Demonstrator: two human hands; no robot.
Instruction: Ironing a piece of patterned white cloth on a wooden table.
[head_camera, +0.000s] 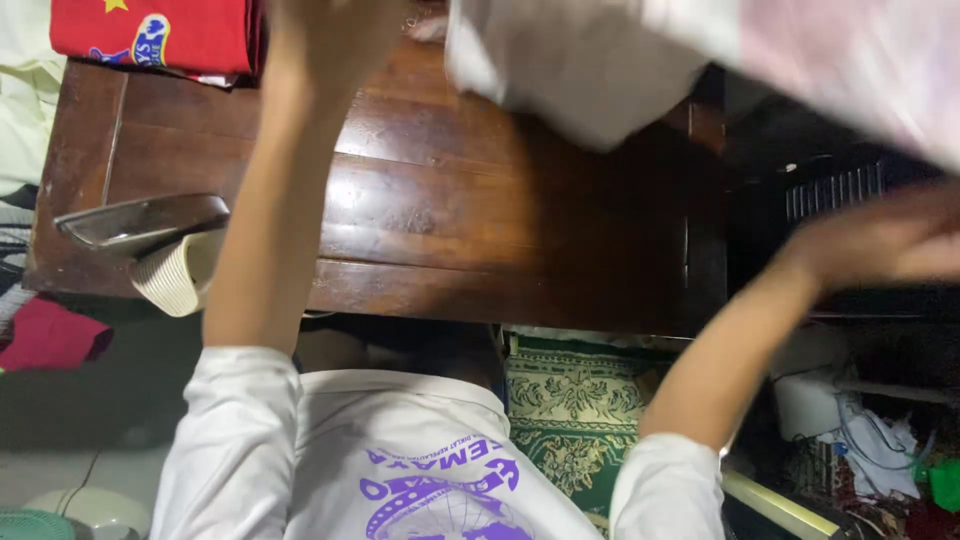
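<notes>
Cloth, pale white with a pinkish tint, hangs blurred across the top right of the view, above the far edge of the dark wooden bench. It looks soft and light, a thing that drapes and folds under its own weight rather than holding a shape; by my judgement it is best taken at an edge or corner, with the two hands spread well apart so it opens flat.

Left hand is raised at the top of the frame, its forearm crossing the bench, and its fingers run out of view, so I cannot tell whether it is closed on anything. Right hand is stretched out to the right, blurred, below the cloth and over a dark slatted object; whether it grips the cloth I cannot tell either. The hands are well apart.

On the bench's left edge a dark phone lies propped on a ribbed cream cup-like thing. A folded red fabric sits at the far left corner. Below the bench a green patterned rug covers the floor, and the person wears a white shirt with a purple print.
</notes>
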